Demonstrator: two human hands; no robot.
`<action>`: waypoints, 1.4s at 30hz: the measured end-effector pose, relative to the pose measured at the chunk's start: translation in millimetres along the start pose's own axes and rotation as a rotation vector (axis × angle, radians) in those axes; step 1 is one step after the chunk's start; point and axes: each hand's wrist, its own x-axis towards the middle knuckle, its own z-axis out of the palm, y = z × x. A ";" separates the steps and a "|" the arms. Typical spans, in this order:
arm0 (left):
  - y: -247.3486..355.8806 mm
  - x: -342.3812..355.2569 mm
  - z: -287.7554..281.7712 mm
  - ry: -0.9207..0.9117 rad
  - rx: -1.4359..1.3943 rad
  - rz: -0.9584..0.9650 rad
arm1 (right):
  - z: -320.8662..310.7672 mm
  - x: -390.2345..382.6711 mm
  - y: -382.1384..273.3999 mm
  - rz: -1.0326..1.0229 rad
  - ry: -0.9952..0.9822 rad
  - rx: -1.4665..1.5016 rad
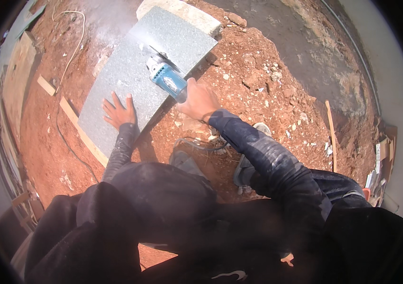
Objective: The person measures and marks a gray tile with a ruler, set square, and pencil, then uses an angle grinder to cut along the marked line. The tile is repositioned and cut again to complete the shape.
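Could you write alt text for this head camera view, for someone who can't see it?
The right hand holds a blue angle grinder on a grey granite slab, dust spraying off, while the left hand lies flat on the slab. Red, stony soil surrounds it.

Bare red-brown ground is seen, strewn with small pale stones and clods. A grey speckled stone slab is laid flat on it, its far end resting on a pale stone block. Thin wooden battens are partly tucked under the slab's left edge. A thin cable is trailed over the soil at left. Another wooden strip is laid on the ground at right. A grey patch of ground is seen beyond. Boards and scraps are piled at both rims.
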 end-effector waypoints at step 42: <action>7.0 -0.8 -7.8 -0.011 0.033 -0.021 | -0.6 59.9 -65.8 -0.113 0.091 0.148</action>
